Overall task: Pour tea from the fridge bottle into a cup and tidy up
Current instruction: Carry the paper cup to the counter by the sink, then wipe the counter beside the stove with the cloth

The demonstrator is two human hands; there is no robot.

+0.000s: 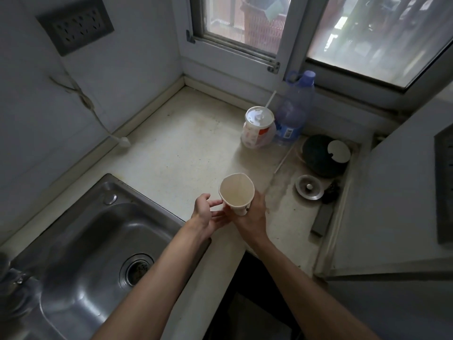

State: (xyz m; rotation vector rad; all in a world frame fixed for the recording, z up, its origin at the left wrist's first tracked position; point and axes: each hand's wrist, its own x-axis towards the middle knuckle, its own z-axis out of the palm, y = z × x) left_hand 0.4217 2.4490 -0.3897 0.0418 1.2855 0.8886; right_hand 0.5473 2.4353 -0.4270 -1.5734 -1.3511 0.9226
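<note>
Fingers of my right hand (pixel 253 214) curl round the paper cup (pixel 236 193), and my left hand (pixel 208 214) pinches its side. I hold it over the counter (pixel 176 148), just beside the sink (pixel 81 241). Its rim is squashed. Farther back, by the window, a drink cup with a lid and straw (pixel 258 126) and a blue bottle (pixel 294 111) stand close together. A metal sink plug (pixel 309 187) lies to the right.
</note>
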